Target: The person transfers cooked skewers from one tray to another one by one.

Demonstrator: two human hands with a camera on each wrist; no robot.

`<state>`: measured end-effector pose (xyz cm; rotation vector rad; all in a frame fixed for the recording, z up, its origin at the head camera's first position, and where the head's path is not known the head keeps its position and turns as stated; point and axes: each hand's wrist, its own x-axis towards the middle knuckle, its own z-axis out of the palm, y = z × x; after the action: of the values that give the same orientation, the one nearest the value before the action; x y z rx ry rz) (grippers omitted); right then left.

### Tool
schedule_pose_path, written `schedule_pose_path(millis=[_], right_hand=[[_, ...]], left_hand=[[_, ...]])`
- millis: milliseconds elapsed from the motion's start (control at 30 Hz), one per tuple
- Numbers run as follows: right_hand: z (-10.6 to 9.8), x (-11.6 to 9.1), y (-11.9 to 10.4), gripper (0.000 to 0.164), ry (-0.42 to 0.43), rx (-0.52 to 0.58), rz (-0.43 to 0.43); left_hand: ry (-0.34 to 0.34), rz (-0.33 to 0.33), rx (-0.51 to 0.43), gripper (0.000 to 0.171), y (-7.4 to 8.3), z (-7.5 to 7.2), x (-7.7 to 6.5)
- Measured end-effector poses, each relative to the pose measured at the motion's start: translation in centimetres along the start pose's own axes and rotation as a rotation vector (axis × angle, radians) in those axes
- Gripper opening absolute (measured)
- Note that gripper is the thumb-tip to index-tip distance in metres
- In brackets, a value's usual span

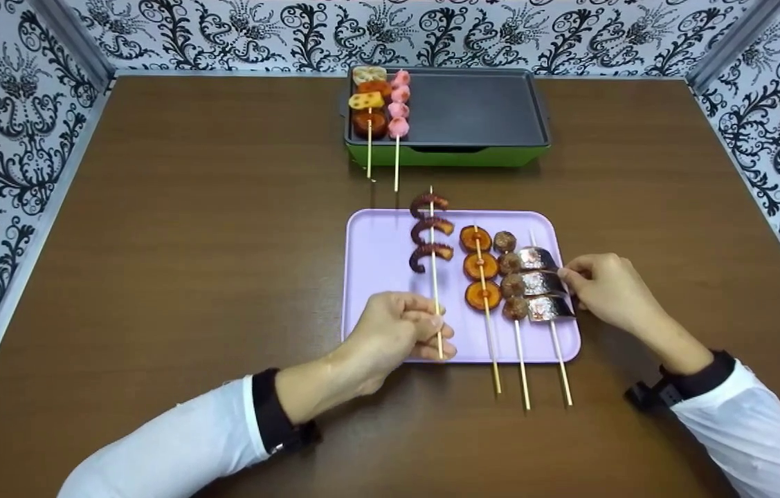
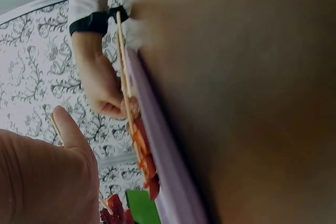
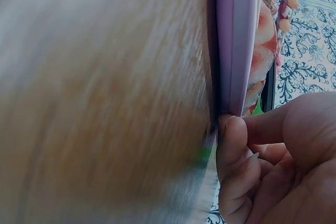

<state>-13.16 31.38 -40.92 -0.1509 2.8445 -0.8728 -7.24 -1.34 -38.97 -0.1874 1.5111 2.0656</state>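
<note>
In the head view, my left hand grips the lower stick of an octopus tentacle skewer, raised over the left part of a lilac tray. My right hand pinches the tray's right rim between thumb and fingers, as the right wrist view shows. Side by side on the tray lie a skewer of round orange-brown slices, a meatball skewer and a skewer of dark-skinned fish pieces. Their sticks reach past the tray's near edge.
Behind the tray stands a green tabletop grill with a dark plate. A mixed skewer and a skewer of pink balls lie on its left side. Patterned panels border the brown table.
</note>
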Motion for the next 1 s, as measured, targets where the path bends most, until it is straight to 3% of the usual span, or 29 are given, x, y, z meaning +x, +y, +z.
schedule_pose_path(millis=[267, 500, 1000], right_hand=[[0.0, 0.0, 0.1, 0.021, -0.002, 0.002, 0.004], [0.0, 0.0, 0.1, 0.021, 0.003, -0.004, 0.000], [0.0, -0.1, -0.1, 0.021, 0.002, -0.010, -0.011]], left_hand=[[-0.051, -0.072, 0.016, 0.014, -1.6, 0.4, -0.8], [-0.054, -0.098, 0.024, 0.013, -2.4, 0.7, -0.9], [-0.046, -0.127, 0.096, 0.011, -2.1, 0.5, -1.2]])
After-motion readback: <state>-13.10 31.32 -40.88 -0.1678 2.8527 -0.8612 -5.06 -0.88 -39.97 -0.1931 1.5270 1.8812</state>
